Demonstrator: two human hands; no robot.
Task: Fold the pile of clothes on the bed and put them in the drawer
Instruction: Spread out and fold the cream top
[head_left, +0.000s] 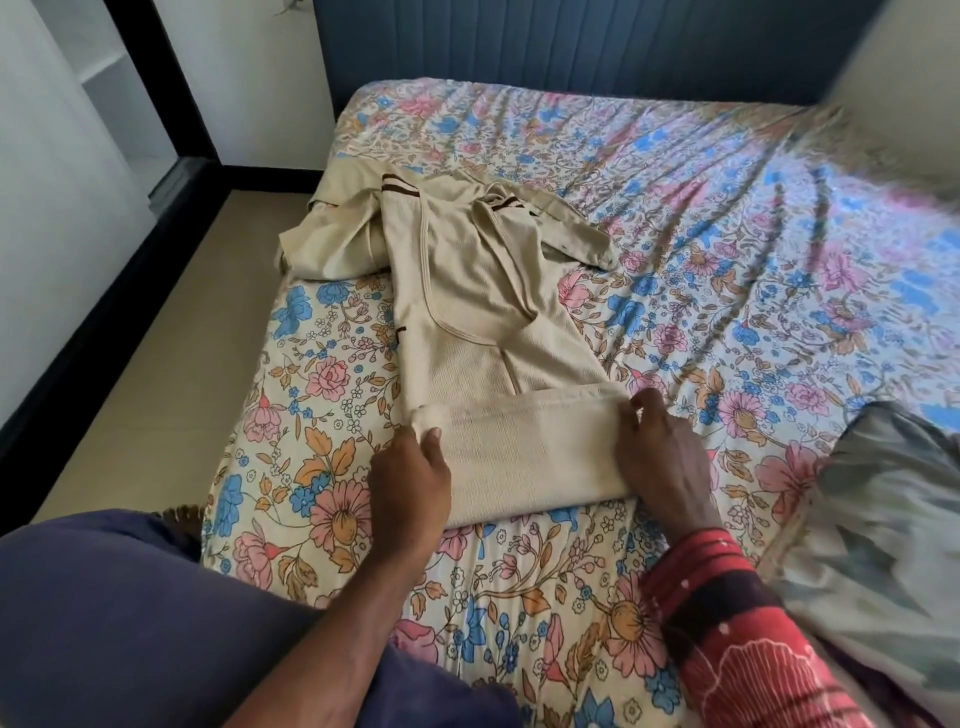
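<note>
A home bedroom: a bed (675, 218) with a floral sheet (701, 291) fills the view, a padded blue headboard (571, 47) at its far edge, white walls (249, 78) and tiled floor (171, 332) beside it.

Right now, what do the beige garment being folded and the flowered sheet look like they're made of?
Beige garment: probably a knitted cotton-type fabric, matte, judging by its fine pebbled texture and soft fold. Flowered sheet: seemingly a thin woven fabric, printed, with a slight sheen; it gathers into fine ripples. Neither fibre can be told for certain.
</note>
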